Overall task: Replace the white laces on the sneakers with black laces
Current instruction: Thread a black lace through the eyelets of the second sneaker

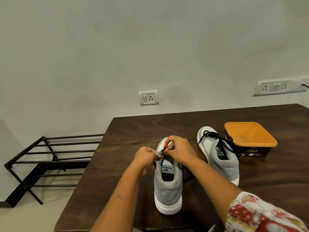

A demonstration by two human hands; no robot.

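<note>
Dim, even indoor light, soft shadows, slightly soft focus, wide-angle bending perhaps at edges

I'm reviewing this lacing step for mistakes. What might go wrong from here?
1. The right hand pinches the black lace at the grey sneaker while the left hand grips its upper; both hands hide the eyelets, so one might get skipped.
2. The lace's loose length trails on the table beside the shoe, so the ends may finish uneven.
</note>
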